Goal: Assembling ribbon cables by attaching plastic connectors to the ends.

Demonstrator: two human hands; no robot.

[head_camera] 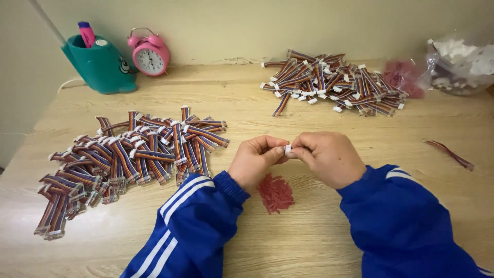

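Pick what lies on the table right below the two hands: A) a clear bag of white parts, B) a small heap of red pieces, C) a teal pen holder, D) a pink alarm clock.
B: a small heap of red pieces lies on the table just beneath the left hand and right hand.

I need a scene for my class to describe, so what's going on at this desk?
A person in blue sleeves pinches a small white connector between the left hand and right hand, above a little heap of red pieces. Piles of multicoloured ribbon cables lie to the left and at the back of the wooden table.
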